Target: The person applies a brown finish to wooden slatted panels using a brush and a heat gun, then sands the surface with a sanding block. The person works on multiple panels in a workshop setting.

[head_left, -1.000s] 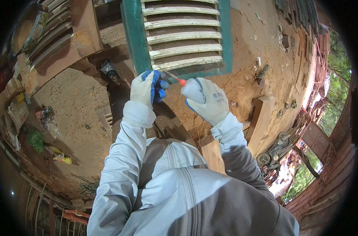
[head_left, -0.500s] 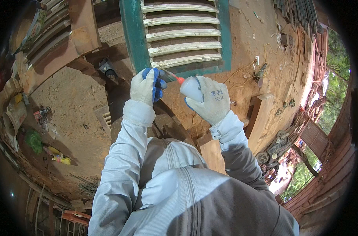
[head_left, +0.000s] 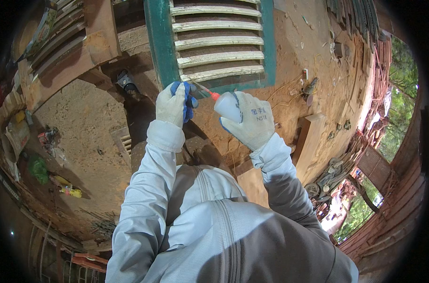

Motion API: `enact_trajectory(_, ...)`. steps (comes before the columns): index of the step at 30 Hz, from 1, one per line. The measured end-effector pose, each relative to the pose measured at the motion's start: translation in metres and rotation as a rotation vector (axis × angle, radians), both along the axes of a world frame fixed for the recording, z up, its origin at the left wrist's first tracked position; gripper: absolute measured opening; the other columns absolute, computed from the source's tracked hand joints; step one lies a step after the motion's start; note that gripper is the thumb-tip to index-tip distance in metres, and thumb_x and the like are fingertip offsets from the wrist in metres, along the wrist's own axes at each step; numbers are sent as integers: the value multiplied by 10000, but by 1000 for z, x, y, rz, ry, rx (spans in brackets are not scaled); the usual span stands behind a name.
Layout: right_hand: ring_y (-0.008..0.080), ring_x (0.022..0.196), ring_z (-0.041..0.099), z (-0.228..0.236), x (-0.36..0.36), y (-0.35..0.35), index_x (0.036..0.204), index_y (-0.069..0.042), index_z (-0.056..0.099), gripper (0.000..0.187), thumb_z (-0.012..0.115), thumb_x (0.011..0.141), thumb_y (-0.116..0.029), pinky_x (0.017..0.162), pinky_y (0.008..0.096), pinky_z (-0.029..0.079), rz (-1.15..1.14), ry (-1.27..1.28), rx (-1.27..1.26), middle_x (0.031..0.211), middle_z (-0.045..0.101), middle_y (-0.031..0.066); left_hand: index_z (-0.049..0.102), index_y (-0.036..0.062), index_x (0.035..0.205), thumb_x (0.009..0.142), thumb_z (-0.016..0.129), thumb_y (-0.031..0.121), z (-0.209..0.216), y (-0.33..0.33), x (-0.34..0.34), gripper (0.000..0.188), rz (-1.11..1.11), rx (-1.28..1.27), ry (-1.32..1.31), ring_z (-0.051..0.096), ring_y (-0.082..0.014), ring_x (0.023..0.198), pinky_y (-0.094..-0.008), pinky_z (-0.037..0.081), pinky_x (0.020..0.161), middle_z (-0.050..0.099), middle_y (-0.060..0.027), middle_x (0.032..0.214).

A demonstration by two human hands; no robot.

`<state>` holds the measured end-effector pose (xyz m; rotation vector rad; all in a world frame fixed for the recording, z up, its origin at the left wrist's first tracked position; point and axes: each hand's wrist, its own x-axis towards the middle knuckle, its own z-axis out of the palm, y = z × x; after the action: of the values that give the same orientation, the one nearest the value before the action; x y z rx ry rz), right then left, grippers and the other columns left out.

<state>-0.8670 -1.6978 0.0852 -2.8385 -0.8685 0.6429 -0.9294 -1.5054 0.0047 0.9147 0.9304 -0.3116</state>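
My right hand (head_left: 256, 118), in a white glove with a blue palm, grips a white squeeze bottle (head_left: 227, 107) tilted to the left. Its red-orange nozzle (head_left: 214, 95) leads into a thin tip that points at the lower left corner of a louvred shutter (head_left: 269, 56). That shutter has a worn green frame and pale slats. My left hand (head_left: 173, 102), gloved alike, is closed right by that corner with its fingers curled. What those fingers hold, if anything, is hidden. Whether the thin tip touches the wood I cannot tell.
A brown wooden frame with slats (head_left: 99, 42) stands at the far left. Wooden boards (head_left: 309, 137) lie right of my right arm. A power tool (head_left: 310, 89) and a cord are on the dirt floor beyond. Bottles (head_left: 70, 191) and a green bag (head_left: 38, 170) lie at left.
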Motion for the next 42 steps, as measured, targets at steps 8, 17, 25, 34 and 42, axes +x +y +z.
enact_trajectory(8, 319, 1018, 612, 0, 0, 0, 1241, -73, 546, 630, 717, 759, -440, 892, 454, 414, -101, 60, 41, 1117, 631, 128, 682, 61, 1040, 1051, 477, 270, -3, -4, -3, 293, -1, -39, -19, 490, -85, 477, -244, 418, 451, 643, -32, 690)
enact_trajectory(17, 328, 1027, 606, 2, 4, -3, 1272, -60, 534, 678, 713, 758, -465, 892, 454, 416, -114, 94, 42, 1155, 629, 140, 687, 63, 1021, 1040, 478, 250, -4, -8, -2, 281, -13, 55, 11, 488, -89, 457, -247, 403, 427, 637, -32, 675)
enact_trajectory(25, 329, 1022, 613, 1, 10, -7, 1265, -60, 540, 663, 714, 765, -458, 886, 452, 421, -87, 88, 51, 1141, 636, 140, 681, 64, 988, 1022, 529, 268, -3, -16, 1, 256, 199, -120, 78, 477, -90, 438, -243, 356, 401, 623, -22, 653)
enact_trajectory(34, 322, 1015, 614, 5, 14, -5, 1243, -76, 548, 632, 722, 760, -445, 875, 450, 428, -91, 118, 67, 1118, 631, 129, 678, 50, 996, 1022, 533, 275, -2, -21, 1, 269, 270, -140, 80, 466, -85, 433, -231, 341, 400, 611, -17, 651)
enact_trajectory(42, 297, 1055, 597, 9, 45, -1, 1265, -88, 567, 644, 739, 716, -377, 894, 426, 433, 154, 8, -32, 1125, 626, 108, 680, 54, 1005, 1028, 537, 274, -4, -14, -1, 264, 186, -108, 49, 483, -87, 442, -227, 377, 401, 612, -24, 649)
